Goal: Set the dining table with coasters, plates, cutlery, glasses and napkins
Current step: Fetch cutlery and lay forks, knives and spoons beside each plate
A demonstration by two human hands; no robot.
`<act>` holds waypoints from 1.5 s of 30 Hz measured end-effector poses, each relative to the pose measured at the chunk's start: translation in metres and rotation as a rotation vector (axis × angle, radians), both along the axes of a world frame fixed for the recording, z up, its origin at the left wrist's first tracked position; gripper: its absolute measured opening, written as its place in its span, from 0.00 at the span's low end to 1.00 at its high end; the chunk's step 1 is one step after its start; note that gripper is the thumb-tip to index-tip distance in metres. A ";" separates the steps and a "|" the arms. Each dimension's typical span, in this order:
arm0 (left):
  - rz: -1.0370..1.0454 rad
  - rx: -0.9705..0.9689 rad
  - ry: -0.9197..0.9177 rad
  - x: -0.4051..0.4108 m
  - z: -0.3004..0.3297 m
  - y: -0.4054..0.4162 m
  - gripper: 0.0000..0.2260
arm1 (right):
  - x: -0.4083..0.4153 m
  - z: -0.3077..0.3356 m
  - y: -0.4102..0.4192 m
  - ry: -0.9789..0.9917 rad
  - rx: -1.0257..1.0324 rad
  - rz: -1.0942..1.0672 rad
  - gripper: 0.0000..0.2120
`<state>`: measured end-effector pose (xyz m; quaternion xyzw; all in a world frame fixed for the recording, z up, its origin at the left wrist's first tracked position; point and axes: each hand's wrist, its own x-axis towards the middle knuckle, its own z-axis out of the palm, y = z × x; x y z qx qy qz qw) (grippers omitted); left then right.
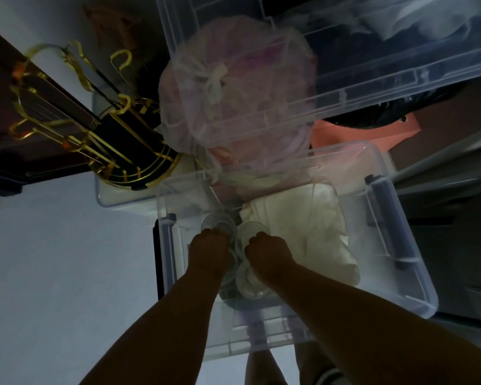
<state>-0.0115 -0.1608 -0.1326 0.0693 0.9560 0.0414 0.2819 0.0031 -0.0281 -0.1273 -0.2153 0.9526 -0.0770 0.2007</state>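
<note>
Both my hands reach down into a clear plastic storage bin point(395, 276) on the floor. My left hand point(210, 252) is curled round a clear drinking glass point(215, 222) at the bin's left side. Beside it, my right hand point(270, 252) grips a second clear glass point(252, 227). Another glass point(250, 284) lies under my right wrist. A bundle of cream napkin cloth point(311, 234) fills the bin's right half. My fingers are hidden beneath the knuckles.
A gold wire rack point(117, 151) stands in another clear tub at the left. A tied translucent bag point(228, 87) lies behind the bin. A larger clear bin point(372, 65) overhangs at the top right. Dark wooden furniture point(17, 129) is at the left, pale floor below it.
</note>
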 end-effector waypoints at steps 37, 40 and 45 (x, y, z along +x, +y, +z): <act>0.209 0.492 0.180 -0.007 0.029 0.050 0.14 | -0.020 -0.061 0.099 -0.348 0.073 -1.209 0.53; 0.278 0.481 0.222 -0.006 0.018 0.049 0.11 | -0.021 -0.066 0.105 -0.373 0.038 -1.247 0.45; 0.317 0.487 0.187 -0.004 0.019 0.053 0.10 | -0.019 -0.063 0.103 -0.388 -0.007 -1.126 0.28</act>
